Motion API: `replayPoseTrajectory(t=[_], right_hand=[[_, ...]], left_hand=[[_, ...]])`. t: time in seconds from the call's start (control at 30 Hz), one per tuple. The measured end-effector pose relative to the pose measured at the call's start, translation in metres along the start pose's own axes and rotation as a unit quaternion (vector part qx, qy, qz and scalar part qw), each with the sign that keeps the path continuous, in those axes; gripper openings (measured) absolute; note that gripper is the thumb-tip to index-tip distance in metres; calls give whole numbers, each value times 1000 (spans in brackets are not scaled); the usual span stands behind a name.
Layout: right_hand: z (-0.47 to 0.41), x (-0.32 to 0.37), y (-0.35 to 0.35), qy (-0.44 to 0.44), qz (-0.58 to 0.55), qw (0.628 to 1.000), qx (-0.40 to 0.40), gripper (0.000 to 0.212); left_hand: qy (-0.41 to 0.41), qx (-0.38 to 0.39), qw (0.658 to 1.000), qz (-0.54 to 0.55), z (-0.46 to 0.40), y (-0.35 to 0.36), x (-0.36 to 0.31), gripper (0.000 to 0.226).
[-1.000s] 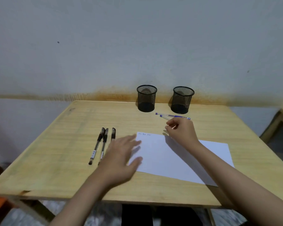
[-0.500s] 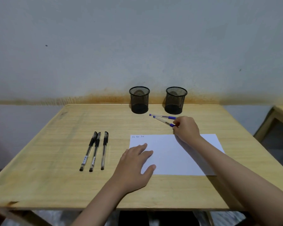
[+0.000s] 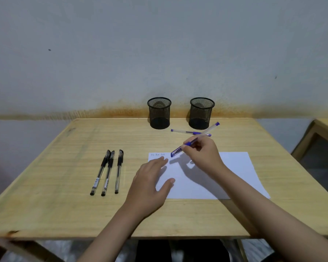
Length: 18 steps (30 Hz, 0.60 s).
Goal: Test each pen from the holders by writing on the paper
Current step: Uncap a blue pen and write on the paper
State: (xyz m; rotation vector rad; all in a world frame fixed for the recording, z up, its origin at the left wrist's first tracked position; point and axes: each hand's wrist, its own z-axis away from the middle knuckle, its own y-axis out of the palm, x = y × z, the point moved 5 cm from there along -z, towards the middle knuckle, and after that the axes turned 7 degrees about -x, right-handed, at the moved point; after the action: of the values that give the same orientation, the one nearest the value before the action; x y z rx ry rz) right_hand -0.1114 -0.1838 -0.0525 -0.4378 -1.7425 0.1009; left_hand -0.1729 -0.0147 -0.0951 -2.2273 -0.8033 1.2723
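A white sheet of paper (image 3: 233,173) lies on the wooden table (image 3: 64,186), with small writing at its top left corner. My right hand (image 3: 203,154) holds a capped blue pen (image 3: 178,151) slanted above the paper's top edge, cap end low and to the left. My left hand (image 3: 150,184) rests flat on the paper's left part, fingers spread. A second blue pen (image 3: 186,132) lies on the table in front of two black mesh holders, the left holder (image 3: 159,112) and the right holder (image 3: 201,112); both look empty. Three black pens (image 3: 108,172) lie side by side left of the paper.
The table stands against a grey wall with a rust-coloured stain along its base. Another wooden piece of furniture (image 3: 316,140) stands at the right edge. The table's front edge is near my forearms.
My right hand has lifted one of the two blue pens off the table and brought it over the paper's top edge. My left hand slid onto the paper.
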Motion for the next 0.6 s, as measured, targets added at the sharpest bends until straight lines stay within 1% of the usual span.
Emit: replayPoseTrajectory(t=[0.07,0.17,0.2,0.3,0.47,0.6], right_hand=[[12,3,3,31,-56,998,27,3],[25,3,8,53,-75,995,47,3],[27,2,7,55,-77,994,47,4],[30,3,4,60,-108,992,30,14],[26,2,2,92,-131,987,-2,25],[22,0,18,161,-186,969,-14,28]], left_hand=[[1,-52,998,25,-3,-6,-4,51],[7,-103,992,75,-9,-12,-15,37],[12,-117,989,86,-11,-13,-19,32],[17,-151,983,106,-14,-14,-27,21],[59,-164,981,90,-15,-16,-40,13],[61,-184,978,71,-21,-21,-47,10]])
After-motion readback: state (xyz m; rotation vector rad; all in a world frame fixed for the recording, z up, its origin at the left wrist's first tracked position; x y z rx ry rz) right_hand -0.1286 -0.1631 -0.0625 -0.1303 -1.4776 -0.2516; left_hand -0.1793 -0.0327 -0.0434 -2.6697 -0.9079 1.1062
